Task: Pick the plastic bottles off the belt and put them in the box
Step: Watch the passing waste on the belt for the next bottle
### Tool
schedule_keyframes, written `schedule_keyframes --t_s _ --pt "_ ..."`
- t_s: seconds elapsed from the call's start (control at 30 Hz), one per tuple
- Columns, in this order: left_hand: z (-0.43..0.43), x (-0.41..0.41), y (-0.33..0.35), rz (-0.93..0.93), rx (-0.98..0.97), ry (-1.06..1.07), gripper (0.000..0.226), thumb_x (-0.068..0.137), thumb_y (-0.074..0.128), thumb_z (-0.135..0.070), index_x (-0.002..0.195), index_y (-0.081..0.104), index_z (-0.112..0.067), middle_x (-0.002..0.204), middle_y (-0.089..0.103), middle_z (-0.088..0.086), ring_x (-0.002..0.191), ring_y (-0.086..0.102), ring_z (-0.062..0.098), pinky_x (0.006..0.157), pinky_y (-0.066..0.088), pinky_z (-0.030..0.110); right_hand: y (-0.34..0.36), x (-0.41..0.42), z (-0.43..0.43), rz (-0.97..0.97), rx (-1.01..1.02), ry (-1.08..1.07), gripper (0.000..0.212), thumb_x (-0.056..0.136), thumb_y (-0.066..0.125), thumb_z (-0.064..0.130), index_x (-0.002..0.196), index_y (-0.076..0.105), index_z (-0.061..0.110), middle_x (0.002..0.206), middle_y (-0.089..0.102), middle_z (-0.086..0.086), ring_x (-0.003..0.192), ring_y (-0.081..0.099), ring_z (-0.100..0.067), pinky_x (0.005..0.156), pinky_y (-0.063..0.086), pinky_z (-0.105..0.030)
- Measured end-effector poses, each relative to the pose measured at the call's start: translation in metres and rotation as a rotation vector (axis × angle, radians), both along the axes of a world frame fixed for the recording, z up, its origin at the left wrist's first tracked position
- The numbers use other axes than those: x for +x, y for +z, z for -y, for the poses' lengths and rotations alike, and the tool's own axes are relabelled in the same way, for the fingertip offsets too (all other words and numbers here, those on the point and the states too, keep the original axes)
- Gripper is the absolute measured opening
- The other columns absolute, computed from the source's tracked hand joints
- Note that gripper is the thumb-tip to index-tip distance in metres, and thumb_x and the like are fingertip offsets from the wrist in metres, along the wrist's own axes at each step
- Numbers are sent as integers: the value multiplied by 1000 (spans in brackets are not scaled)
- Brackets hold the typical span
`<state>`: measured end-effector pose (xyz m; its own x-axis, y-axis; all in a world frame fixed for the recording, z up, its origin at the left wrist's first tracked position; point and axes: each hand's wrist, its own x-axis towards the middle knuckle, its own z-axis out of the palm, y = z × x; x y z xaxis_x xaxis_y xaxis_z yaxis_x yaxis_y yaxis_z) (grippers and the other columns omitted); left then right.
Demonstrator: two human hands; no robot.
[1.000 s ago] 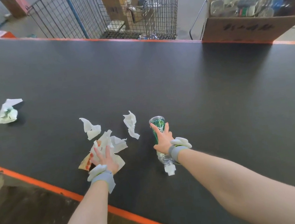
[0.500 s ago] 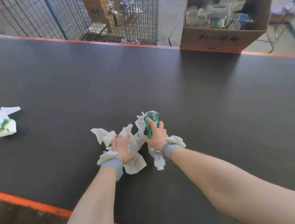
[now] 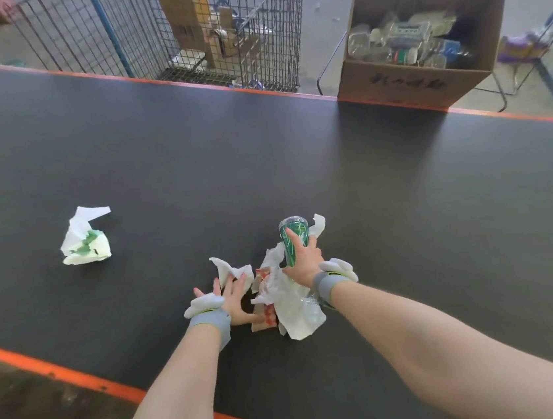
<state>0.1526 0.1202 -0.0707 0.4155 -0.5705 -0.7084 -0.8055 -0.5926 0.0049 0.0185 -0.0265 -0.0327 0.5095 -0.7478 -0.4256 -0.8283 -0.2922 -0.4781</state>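
Head view, the only one. Bottle (image 3: 292,243) as landmark: clear plastic with a green label, lying on the black belt (image 3: 408,228) toward its near side, base pointing away, neck end hidden under paper. Right hand (image 3: 303,261) on top of it, fingers wrapped over the label, thumb side toward the paper: a grasp from above, apparently chosen to lift the bottle clear of the litter around it. Just left of the bottle and partly over its neck end, crumpled white paper (image 3: 288,297) with a red-printed scrap (image 3: 266,308) beneath. Left of that heap, left hand (image 3: 233,295) flat and spread, fingers straight, fingertips on a smaller white scrap (image 3: 232,271); holding nothing, seemingly pinning or pushing the paper aside so the bottle comes away alone. Well left of the bottle, another white wad with green print (image 3: 84,241), apart from everything and no part of the job. Far beyond the bottle and to its right, past the belt's far orange edge, open cardboard box (image 3: 409,85), already holding several clear bottles, its opening tipped toward the belt. Left of the box, a wire cage (image 3: 165,32) with cardboard inside. Bottle gripped but, as far as can be judged, not yet off the belt.
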Motion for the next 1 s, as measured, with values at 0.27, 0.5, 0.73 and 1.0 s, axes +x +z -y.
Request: schedule_keyframes --t_s 0.27,0.5,0.73,1.0 --pt "-18 15 26 88 -215 157 105 73 55 -76 144 -18 -51 155 -30 5 144 -21 37 107 -1 72 8 11 -16 -74 -46 -7 86 86 62 21 150 9 45 154 11 -16 130 35 -39 109 32 -45" --pt "-36 57 32 312 -196 254 108 79 66 -57 147 -17 -45 152 -37 2 141 -27 39 105 14 73 0 19 -30 -28 0 70 85 86 64 26 150 12 45 151 14 -15 127 37 -39 107 34 -46" --pt "-18 61 12 34 -159 187 82 88 64 -33 152 11 -32 155 16 2 131 32 37 107 32 43 -6 12 -27 -64 1 15 86 87 61 16 150 10 46 153 10 -14 128 37 -38 106 35 -46" --pt "9 10 12 405 -327 -36 28 100 40 -33 124 52 -25 119 48 0 113 43 20 90 35 34 -2 -7 -27 -20 18 -56 87 88 65 25 151 9 44 150 15 -15 127 40 -39 108 35 -46"
